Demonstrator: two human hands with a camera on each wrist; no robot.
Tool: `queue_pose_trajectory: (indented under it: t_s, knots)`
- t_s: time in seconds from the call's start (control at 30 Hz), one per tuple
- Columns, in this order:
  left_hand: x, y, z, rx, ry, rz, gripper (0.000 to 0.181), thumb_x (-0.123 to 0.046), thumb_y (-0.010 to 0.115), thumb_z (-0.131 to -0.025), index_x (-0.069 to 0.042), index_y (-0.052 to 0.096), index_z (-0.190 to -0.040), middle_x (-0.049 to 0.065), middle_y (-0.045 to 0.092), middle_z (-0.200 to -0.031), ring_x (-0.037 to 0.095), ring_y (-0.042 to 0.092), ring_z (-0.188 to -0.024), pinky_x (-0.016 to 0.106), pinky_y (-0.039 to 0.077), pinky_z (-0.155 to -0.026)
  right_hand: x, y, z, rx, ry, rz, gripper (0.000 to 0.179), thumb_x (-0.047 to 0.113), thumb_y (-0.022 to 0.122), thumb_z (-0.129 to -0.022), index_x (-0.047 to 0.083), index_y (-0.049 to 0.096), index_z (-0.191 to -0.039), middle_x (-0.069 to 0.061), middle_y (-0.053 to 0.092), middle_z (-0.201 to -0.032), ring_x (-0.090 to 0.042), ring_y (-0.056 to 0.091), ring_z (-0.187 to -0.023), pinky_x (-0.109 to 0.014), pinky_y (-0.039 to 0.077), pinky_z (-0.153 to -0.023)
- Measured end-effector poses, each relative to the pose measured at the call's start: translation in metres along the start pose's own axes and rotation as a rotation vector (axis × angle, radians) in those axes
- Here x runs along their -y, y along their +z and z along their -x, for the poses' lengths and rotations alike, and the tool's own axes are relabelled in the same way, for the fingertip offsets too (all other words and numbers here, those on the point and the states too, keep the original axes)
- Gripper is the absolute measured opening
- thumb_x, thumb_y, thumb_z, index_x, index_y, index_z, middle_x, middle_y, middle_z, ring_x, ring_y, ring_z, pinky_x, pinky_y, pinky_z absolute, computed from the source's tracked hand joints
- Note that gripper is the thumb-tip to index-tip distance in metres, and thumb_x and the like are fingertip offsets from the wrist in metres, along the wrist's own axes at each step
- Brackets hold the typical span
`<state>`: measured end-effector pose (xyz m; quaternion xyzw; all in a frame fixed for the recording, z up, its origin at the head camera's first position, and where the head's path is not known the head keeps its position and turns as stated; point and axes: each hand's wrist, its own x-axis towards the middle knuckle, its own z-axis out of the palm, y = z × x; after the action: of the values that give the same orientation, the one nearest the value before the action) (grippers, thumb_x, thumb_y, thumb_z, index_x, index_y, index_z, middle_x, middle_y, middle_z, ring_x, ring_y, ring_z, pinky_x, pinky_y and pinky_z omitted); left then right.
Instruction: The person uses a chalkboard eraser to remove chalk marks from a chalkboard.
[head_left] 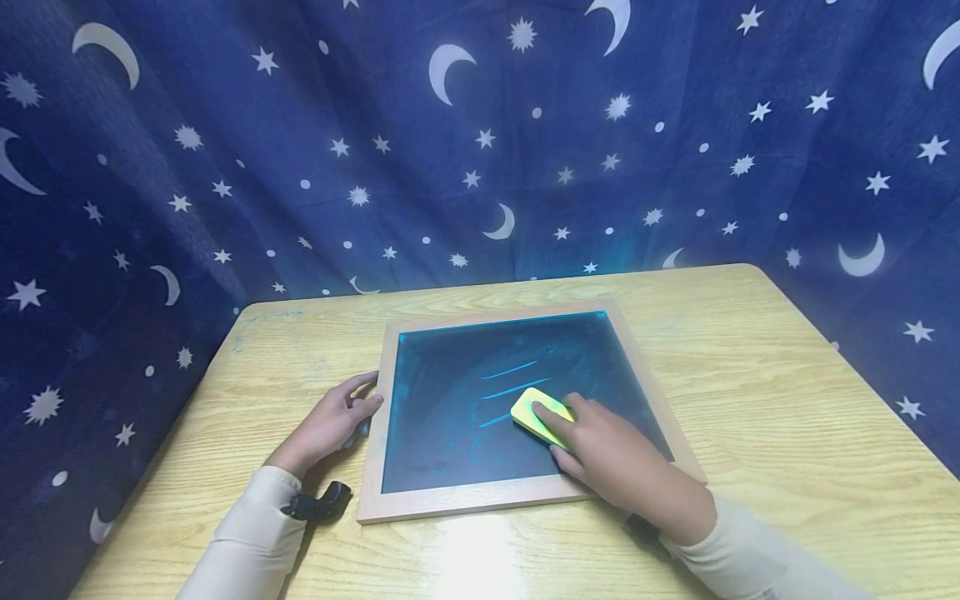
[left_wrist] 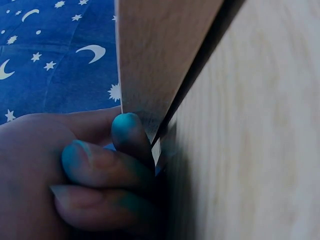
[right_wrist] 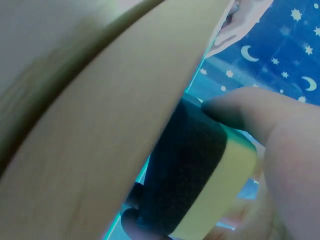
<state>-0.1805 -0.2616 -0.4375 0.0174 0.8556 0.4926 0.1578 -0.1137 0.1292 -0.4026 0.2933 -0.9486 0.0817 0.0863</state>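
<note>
Right hand (head_left: 611, 454) grips the eraser (head_left: 540, 415) on the board (head_left: 442, 375), right at the lowest blue line (head_left: 494, 420); left hand (head_left: 333, 423), well apart, holds the board's left edge.

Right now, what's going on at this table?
A person's right hand grips a yellow-and-black block eraser over a dark chalkboard. The left hand holds the left edge of its light wooden frame. Three clear blue lines show on the board, the lowest running up to the eraser in the head view.
</note>
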Motion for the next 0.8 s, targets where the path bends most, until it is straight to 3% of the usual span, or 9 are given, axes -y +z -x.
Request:
queue_pose_trajectory:
  t_s: [0.33,0.8]
  knots:
    - [0.0,0.001,0.0,0.001,0.001,-0.001,0.061,-0.032,0.051,-0.106,-0.013,0.027,-0.158,0.002,0.056,-0.064,0.009,0.029,-0.039,0.021,0.03,-0.038,0.017,0.0,-0.002,0.04,-0.031,-0.006,0.05,0.027,0.068,-0.094,0.021,0.057,-0.142,-0.011,0.058,-0.109,-0.019,0.052,-0.08,-0.037,0.05,-0.07]
    - [-0.002,0.0,0.001,-0.007,0.0,-0.019,0.062,-0.034,0.051,-0.106,-0.012,0.027,-0.158,0.001,0.054,-0.063,0.01,0.031,-0.04,0.023,0.031,-0.038,0.032,0.001,0.0,0.024,-0.124,0.017,0.05,0.025,0.067,-0.093,0.02,0.057,-0.142,-0.011,0.06,-0.113,-0.02,0.052,-0.081,-0.037,0.047,-0.068]
